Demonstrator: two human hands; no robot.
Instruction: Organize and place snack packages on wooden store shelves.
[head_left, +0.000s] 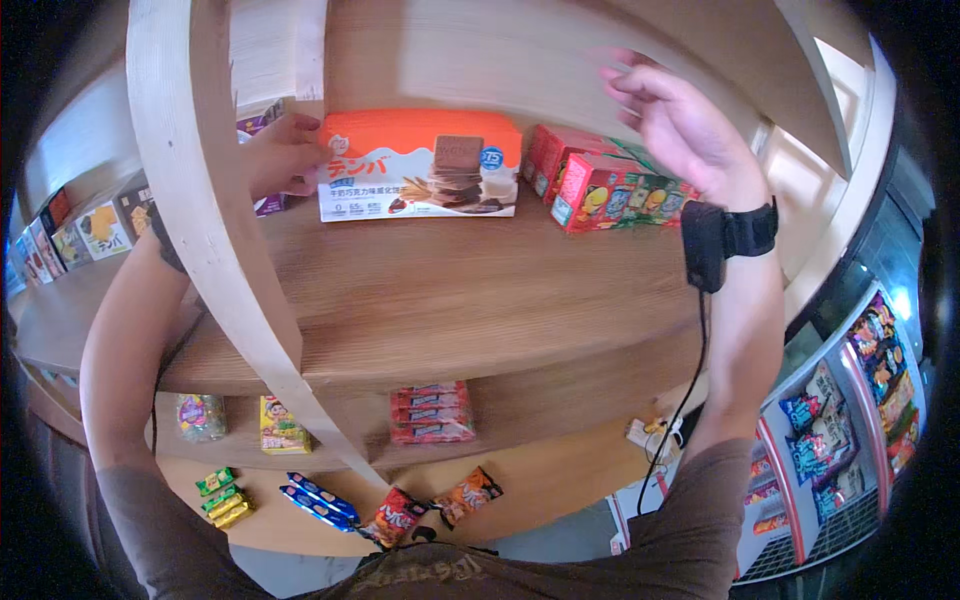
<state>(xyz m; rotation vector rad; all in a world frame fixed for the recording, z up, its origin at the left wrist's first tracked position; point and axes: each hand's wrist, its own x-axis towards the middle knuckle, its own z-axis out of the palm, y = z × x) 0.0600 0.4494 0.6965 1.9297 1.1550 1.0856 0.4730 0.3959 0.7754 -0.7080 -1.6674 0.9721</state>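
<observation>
An orange and white box of chocolate wafers (420, 165) stands upright on the upper wooden shelf, its printed front facing me. My left hand (281, 159) reaches behind a wooden post, its fingers apart at the box's left end; whether they press on it is hard to tell. Behind that hand a purple box (262, 120) is partly hidden. My right hand (671, 112) is raised in the air with fingers loosely spread, holding nothing. Below and left of it, red and green cartons (622, 191) sit on the shelf, right of the wafer box.
A pale wooden post (217, 225) crosses in front of the shelf (480, 300). More snack boxes (105, 229) line the left. Lower shelves carry a red multipack (433, 412), a yellow box (283, 425) and blue packets (321, 501). A rack of bagged snacks (817, 435) stands at right.
</observation>
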